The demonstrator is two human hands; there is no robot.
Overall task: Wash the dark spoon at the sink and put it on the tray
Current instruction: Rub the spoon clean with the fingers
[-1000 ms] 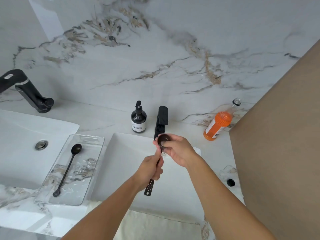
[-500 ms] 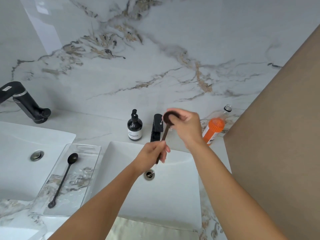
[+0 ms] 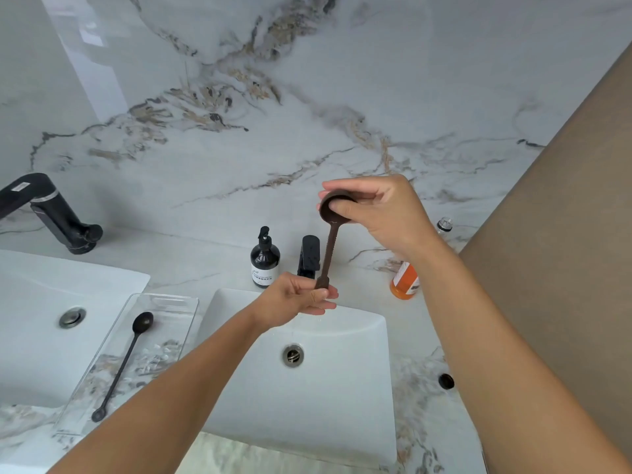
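Observation:
A dark brown spoon (image 3: 329, 249) stands almost upright above the white sink (image 3: 345, 398), bowl at the top. My left hand (image 3: 297, 299) grips the lower end of its handle. My right hand (image 3: 379, 210) is closed around the spoon's bowl, thumb pressed into it. Water drips from my left hand into the basin. The black faucet (image 3: 309, 256) stands just behind the spoon. A clear tray (image 3: 178, 302) lies on the counter left of the sink, with a black long-handled spoon (image 3: 124, 360) lying in it.
A dark soap pump bottle (image 3: 265, 260) stands left of the faucet. An orange bottle (image 3: 405, 280) stands behind my right wrist. A second sink (image 3: 41, 350) with its own black faucet (image 3: 51, 213) is at far left. A tan wall (image 3: 564, 234) closes the right side.
Both hands have lifted the brown spoon from low under the faucet to well above the basin, turning it nearly upright. The camera has tilted so the drain shows.

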